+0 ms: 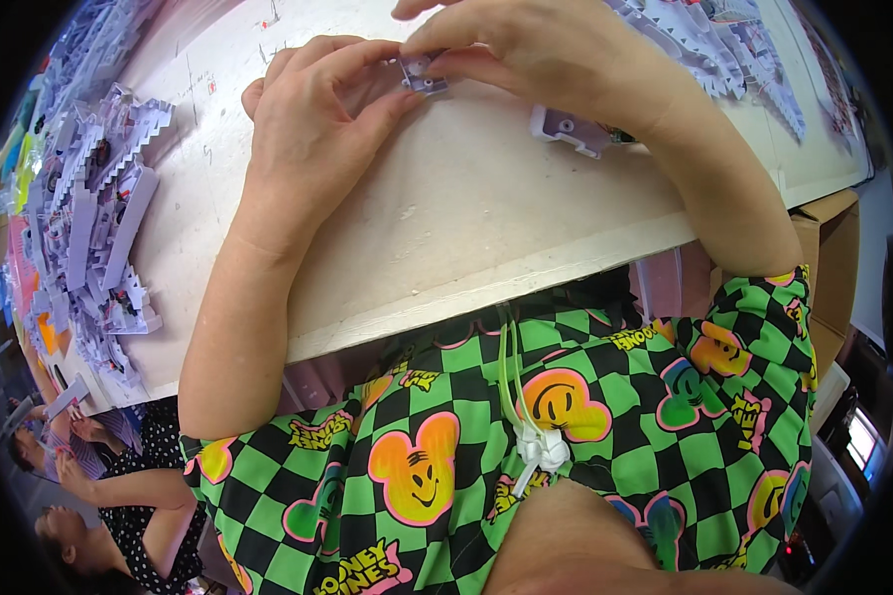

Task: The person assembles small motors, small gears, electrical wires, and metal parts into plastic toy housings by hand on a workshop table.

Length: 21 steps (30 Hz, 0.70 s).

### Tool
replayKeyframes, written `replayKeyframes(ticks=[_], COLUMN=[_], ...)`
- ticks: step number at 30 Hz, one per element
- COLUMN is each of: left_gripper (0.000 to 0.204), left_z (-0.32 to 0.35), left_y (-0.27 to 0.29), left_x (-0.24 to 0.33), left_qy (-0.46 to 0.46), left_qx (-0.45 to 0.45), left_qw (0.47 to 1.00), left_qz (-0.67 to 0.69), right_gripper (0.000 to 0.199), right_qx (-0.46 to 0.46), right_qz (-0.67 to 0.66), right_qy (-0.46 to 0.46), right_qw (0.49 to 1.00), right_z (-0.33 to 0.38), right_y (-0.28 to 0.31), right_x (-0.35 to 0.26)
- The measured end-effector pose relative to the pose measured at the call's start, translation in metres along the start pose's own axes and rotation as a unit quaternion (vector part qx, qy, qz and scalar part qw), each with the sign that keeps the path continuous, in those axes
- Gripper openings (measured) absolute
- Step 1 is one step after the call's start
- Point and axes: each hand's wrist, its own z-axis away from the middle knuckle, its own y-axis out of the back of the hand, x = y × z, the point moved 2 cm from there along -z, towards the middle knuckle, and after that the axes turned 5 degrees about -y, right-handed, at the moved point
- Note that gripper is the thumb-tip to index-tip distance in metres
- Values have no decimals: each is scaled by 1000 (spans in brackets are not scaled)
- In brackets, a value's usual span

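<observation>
Both the left hand (313, 109) and the right hand (536, 45) pinched one small lilac plastic part (422, 71) together. Beside it another similar piece (569, 129) waited on the white worktable (446, 218), and big heaps (89, 218) lay farther left, so much work probably remained.

parts pile (89, 218) left on table (446, 218) | second pile (704, 40) right

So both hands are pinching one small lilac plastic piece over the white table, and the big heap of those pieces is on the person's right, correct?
Not quite. The head view shows the big heap on the person's left. The left hand and right hand do pinch one small lilac piece over the white table.
</observation>
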Motion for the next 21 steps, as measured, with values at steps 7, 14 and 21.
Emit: replayKeyframes(ticks=[7,14,21], left_gripper=[30,33,48], left_z=[1,13,15], left_y=[6,-1,-12], left_x=[12,20,7], left_qy=[-39,-69,-21], left_qx=[22,-12,-23], left_qw=[995,982,994], left_qz=[-87,-177,-108], right_gripper=[13,13,17], right_qx=[10,82,158], right_qz=[-79,-9,33], right_qy=[-105,-63,-227], right_qw=[991,995,961], right_z=[2,18,74], right_y=[26,15,66], right_x=[20,0,72])
